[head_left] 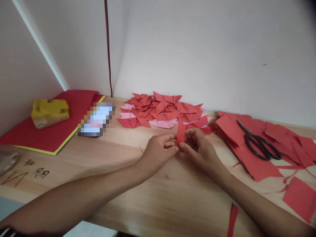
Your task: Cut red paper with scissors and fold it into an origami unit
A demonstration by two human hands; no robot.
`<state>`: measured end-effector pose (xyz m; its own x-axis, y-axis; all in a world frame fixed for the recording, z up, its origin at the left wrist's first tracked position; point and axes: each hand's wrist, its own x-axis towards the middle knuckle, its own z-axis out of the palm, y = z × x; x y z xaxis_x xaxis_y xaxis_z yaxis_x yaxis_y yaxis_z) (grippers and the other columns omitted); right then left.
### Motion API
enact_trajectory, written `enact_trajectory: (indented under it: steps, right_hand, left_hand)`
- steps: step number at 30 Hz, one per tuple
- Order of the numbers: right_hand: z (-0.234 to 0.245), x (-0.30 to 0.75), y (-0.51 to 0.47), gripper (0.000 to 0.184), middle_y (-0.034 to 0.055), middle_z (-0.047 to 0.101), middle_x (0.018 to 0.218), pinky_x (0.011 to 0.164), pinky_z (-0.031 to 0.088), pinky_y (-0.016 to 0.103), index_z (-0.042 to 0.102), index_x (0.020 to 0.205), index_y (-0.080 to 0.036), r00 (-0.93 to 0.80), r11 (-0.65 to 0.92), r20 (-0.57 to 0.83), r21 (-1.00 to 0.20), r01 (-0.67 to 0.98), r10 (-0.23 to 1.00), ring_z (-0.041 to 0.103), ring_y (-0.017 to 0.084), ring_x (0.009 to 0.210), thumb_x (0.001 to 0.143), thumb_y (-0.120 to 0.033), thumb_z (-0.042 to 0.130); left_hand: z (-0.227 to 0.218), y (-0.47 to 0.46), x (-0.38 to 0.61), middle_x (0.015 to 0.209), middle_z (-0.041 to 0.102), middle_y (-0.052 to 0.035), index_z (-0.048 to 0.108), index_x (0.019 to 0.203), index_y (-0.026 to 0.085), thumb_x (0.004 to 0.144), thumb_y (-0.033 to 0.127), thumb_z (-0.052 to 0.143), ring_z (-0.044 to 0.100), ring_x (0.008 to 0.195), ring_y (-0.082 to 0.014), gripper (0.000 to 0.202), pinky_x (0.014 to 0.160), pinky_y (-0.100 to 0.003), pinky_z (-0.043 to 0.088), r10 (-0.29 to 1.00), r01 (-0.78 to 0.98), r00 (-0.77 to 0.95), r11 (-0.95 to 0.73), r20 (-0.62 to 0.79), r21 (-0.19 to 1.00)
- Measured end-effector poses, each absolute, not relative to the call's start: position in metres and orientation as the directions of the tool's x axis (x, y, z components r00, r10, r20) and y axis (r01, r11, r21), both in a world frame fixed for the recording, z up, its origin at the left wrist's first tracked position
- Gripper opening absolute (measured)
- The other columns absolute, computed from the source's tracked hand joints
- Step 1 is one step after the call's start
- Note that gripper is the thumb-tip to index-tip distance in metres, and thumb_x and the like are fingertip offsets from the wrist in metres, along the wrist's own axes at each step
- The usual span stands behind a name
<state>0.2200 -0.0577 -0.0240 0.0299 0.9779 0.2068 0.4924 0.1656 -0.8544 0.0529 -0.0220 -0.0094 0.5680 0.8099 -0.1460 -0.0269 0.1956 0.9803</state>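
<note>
Both my hands meet over the middle of the wooden table (pixel 153 197), pinching a narrow folded strip of red paper (pixel 180 131) that stands upright between them. My left hand (pixel 159 149) grips its lower left edge with thumb and fingers closed. Closed on the strip's right side, my right hand (pixel 198 144) has its thumb pressed at the base. Just behind the strip lies a pile of folded red and pink paper shapes (pixel 163 110).
Black scissors (pixel 259 143) rest on cut red paper sheets (pixel 247 154) at the right. At the left, a yellow packet (pixel 49 112) sits on a stack of red sheets (pixel 37 135). Next to them lies a blurred flat object (pixel 96 119). White walls stand close behind.
</note>
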Motion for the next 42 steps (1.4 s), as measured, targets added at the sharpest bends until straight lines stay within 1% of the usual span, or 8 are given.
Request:
enact_trajectory:
  steps: [5, 11, 14, 18, 21, 26, 31, 42]
  right_hand:
    - [-0.018, 0.223, -0.055, 0.018, 0.0010, 0.062, 0.072, 0.058, 0.044, 0.028, 0.058, 0.079, -0.019, -0.032, 0.157, 0.169, -0.808, 0.568, 0.985, 0.055, 0.015, 0.064, 0.085, -0.036, 0.059]
    - [-0.015, 0.234, -0.054, 0.024, 0.0008, 0.064, 0.072, 0.060, 0.046, 0.029, 0.063, 0.077, -0.021, -0.112, 0.155, 0.114, -0.849, 0.505, 0.987, 0.060, 0.017, 0.067, 0.088, -0.040, 0.054]
    - [-0.014, 0.241, -0.054, 0.031, -0.0010, 0.053, 0.062, 0.053, 0.041, 0.028, 0.053, 0.068, -0.022, 0.096, 0.153, 0.244, -0.821, 0.550, 0.965, 0.051, 0.015, 0.057, 0.092, -0.042, 0.049]
    - [-0.011, 0.246, -0.055, 0.017, 0.0053, 0.058, 0.089, 0.078, 0.046, 0.037, 0.054, 0.087, -0.023, 0.288, 0.271, 0.498, -0.776, 0.570, 0.818, 0.057, 0.022, 0.086, 0.094, -0.037, 0.046]
    - [-0.011, 0.244, -0.057, 0.015, 0.0080, 0.063, 0.102, 0.090, 0.041, 0.043, 0.059, 0.097, -0.024, 0.058, 0.364, 0.564, -0.605, 0.708, 0.824, 0.057, 0.025, 0.101, 0.094, -0.031, 0.047]
    - [-0.016, 0.237, -0.057, 0.021, 0.0066, 0.070, 0.095, 0.081, 0.042, 0.042, 0.065, 0.093, -0.022, -0.233, 0.419, 0.425, -0.421, 0.805, 0.875, 0.060, 0.024, 0.091, 0.094, -0.025, 0.044]
    - [-0.016, 0.234, -0.057, 0.024, 0.0030, 0.065, 0.070, 0.064, 0.042, 0.033, 0.060, 0.073, -0.021, -0.264, 0.428, 0.380, -0.458, 0.779, 0.886, 0.056, 0.018, 0.067, 0.093, -0.026, 0.048]
    - [-0.016, 0.232, -0.059, 0.020, 0.0009, 0.063, 0.071, 0.061, 0.042, 0.030, 0.059, 0.074, -0.021, -0.154, 0.306, 0.287, -0.615, 0.727, 0.945, 0.055, 0.015, 0.063, 0.091, -0.029, 0.052]
  left_hand:
    - [-0.010, -0.017, 0.050, 0.088, 0.074, -0.0043, 0.054, 0.126, 0.015, 0.075, 0.008, 0.056, 0.068, 0.084, -0.0163, 0.052, 0.079, -0.026, 0.048, 0.831, 0.024, 0.548, 0.101, -0.097, 0.995]
    - [-0.009, -0.010, 0.049, 0.083, 0.070, -0.0056, 0.052, 0.123, 0.011, 0.076, 0.012, 0.059, 0.066, 0.079, -0.0154, 0.048, 0.081, -0.029, 0.048, 0.850, -0.007, 0.519, 0.113, -0.093, 0.994]
    - [-0.009, -0.004, 0.046, 0.084, 0.068, -0.0046, 0.050, 0.124, 0.011, 0.074, 0.008, 0.055, 0.064, 0.077, -0.0143, 0.050, 0.077, -0.027, 0.047, 0.855, 0.036, 0.517, 0.031, -0.045, 0.999]
    - [-0.011, 0.003, 0.039, 0.085, 0.067, -0.0011, 0.049, 0.132, 0.020, 0.072, 0.006, 0.050, 0.058, 0.070, -0.0130, 0.061, 0.068, -0.024, 0.042, 0.803, 0.256, 0.595, -0.238, 0.041, 0.937]
    - [-0.010, 0.003, 0.037, 0.084, 0.066, 0.0006, 0.046, 0.137, 0.025, 0.074, 0.006, 0.048, 0.056, 0.069, -0.0132, 0.066, 0.067, -0.024, 0.041, 0.753, 0.315, 0.652, -0.373, 0.086, 0.873]
    - [-0.005, -0.001, 0.037, 0.087, 0.066, -0.0008, 0.039, 0.142, 0.023, 0.076, 0.005, 0.046, 0.057, 0.073, -0.0152, 0.069, 0.073, -0.025, 0.042, 0.691, 0.298, 0.712, -0.461, 0.127, 0.836]
    - [-0.004, -0.002, 0.037, 0.089, 0.066, -0.0008, 0.039, 0.142, 0.024, 0.076, 0.005, 0.045, 0.057, 0.074, -0.0152, 0.069, 0.077, -0.026, 0.042, 0.663, 0.273, 0.734, -0.491, 0.151, 0.827]
    - [-0.001, -0.003, 0.039, 0.095, 0.067, -0.0017, 0.041, 0.141, 0.024, 0.078, 0.005, 0.044, 0.058, 0.076, -0.0141, 0.065, 0.079, -0.026, 0.042, 0.683, 0.274, 0.716, -0.466, 0.145, 0.841]
